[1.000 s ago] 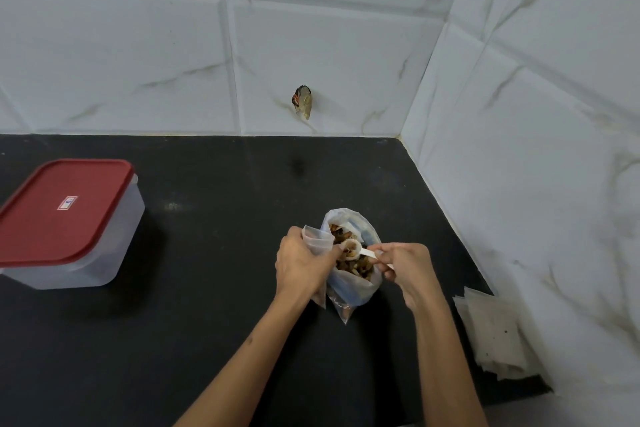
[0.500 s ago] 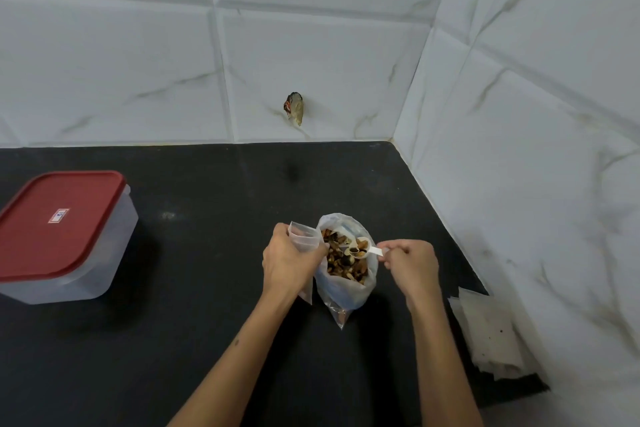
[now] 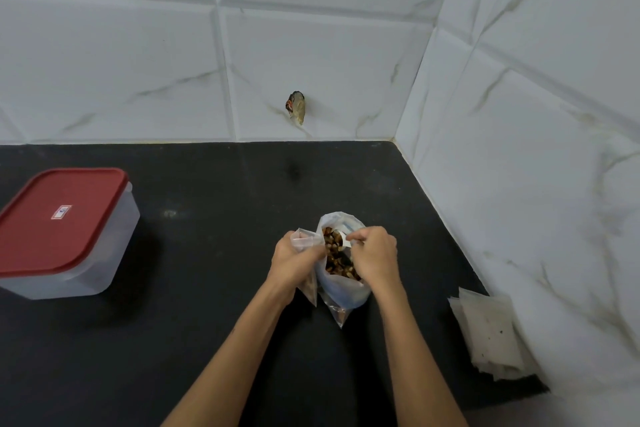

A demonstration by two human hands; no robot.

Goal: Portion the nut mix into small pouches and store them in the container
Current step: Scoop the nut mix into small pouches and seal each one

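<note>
R hand [image 3: 375, 255] dipped white scoop [image 3: 343, 240] into nut bag [image 3: 341, 291], gripping it; L hand [image 3: 294, 258] grips small pouch [image 3: 304, 239] beside.

An open clear bag of nut mix [image 3: 341, 288] stands beside a small pouch [image 3: 304, 243], seemingly part-filled; red-lidded container [image 3: 65, 229] far left.

I see the counter [image 3: 207, 340] running into a wall corner at far right. Container [image 3: 65, 236] sits far left, lid on. Nut bag [image 3: 341, 291] near centre, small pouch [image 3: 304, 243] touching its left side — my left hand [image 3: 294, 260] on the pouch, right hand [image 3: 374, 257] over the bag mouth. Stack of pouches [image 3: 488, 333] near right, against the wall.
</note>
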